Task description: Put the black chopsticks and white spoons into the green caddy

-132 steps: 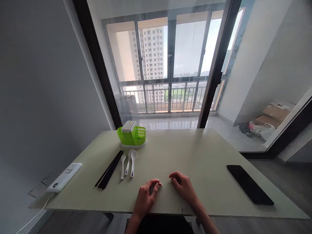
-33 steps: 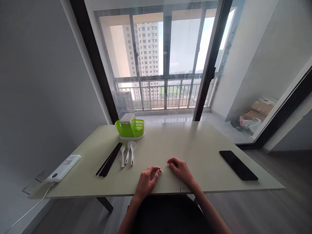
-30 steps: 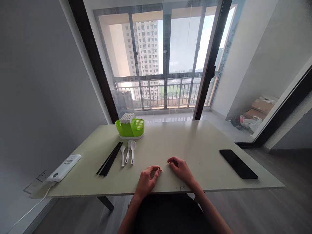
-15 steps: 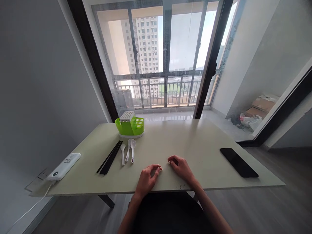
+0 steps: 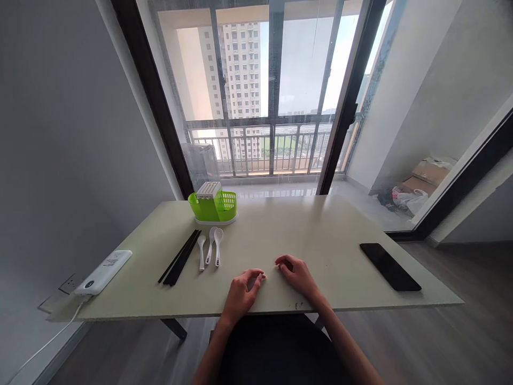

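My left hand (image 5: 241,291) rests on the table near its front edge, fingers loosely bent, a gap showing between thumb and forefinger. Opposite it, my right hand (image 5: 295,274) lies on the tabletop, its fingers relaxed and curved, with nothing visible in them. The two hands are apart. Left of my left hand are white spoons: a short one (image 5: 201,253) and two longer ones, one (image 5: 210,247) beside the other (image 5: 217,248). Black chopsticks (image 5: 182,259) lie slanted further left. Behind the spoons stands a green utensil holder (image 5: 206,211) with a white slotted top and a basket side.
A white power bank (image 5: 105,272) with a cable lies at the table's left end. On the right is a black phone (image 5: 389,266). The pale table (image 5: 300,224) stands before a glass sliding door; cardboard boxes and bags (image 5: 420,184) lie beyond it.
Both hands stay in the same place and pose. The whole view has shifted very slightly; no object on the table has moved.
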The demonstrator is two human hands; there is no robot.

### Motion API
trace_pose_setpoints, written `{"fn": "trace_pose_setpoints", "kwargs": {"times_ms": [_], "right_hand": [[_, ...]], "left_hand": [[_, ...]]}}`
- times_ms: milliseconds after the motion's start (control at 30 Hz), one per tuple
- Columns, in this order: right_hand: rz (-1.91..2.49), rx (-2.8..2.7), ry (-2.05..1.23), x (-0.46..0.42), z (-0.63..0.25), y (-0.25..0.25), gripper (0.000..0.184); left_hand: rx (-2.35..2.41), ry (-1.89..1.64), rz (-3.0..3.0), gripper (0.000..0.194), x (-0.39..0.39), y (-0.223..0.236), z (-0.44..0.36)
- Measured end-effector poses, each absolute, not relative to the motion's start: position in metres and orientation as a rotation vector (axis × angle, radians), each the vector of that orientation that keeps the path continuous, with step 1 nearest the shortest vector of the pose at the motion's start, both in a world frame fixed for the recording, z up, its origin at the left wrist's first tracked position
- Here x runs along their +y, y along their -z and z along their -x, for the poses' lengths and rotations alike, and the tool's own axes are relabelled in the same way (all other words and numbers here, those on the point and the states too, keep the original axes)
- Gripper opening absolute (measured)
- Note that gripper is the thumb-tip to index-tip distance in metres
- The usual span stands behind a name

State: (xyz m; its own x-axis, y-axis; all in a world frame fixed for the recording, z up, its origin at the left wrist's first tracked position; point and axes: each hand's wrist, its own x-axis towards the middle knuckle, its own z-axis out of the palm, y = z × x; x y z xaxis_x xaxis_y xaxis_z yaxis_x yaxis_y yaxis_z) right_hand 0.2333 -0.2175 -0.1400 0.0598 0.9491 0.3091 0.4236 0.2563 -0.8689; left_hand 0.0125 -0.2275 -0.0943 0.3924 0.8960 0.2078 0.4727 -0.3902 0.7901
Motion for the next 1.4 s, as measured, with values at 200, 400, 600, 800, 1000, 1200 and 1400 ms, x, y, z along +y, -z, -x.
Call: {"fn": "trace_pose_setpoints", "kwargs": {"times_ms": [200, 400, 600, 800, 1000, 1200, 1400], "right_hand": [[1.344, -1.555, -0.653, -0.218, -0.23, 0.137, 0.026], [1.371, -1.56, -0.681, -0.213, -0.227, 0.139, 0.024], [1.373, -1.566, -0.665, -0.213, -0.229, 0.138, 0.023], [1.372, -1.55, -0.641, -0.217, -0.23, 0.137, 0.023], [1.346, -1.555, -0.626, -0.215, -0.23, 0.141, 0.025], [1.347, -1.579, -0.627, -0.218, -0.233, 0.142, 0.025], [1.341, -1.598, -0.627, -0.219, -0.234, 0.142, 0.025]], "left_hand": [[1.191, -0.846, -1.985, 0.029, -0.226, 0.096, -0.011], [1.189, -0.879, -1.932, 0.024, -0.219, 0.106, -0.007], [1.18, -0.835, -1.947, 0.028, -0.221, 0.102, -0.009], [1.201, -0.835, -1.97, 0.032, -0.224, 0.1, -0.013], [1.177, -0.835, -2.007, 0.033, -0.224, 0.099, -0.012], [1.189, -0.827, -2.0, 0.033, -0.226, 0.099, -0.014], [1.165, -0.814, -2.0, 0.033, -0.227, 0.099, -0.014]]}}
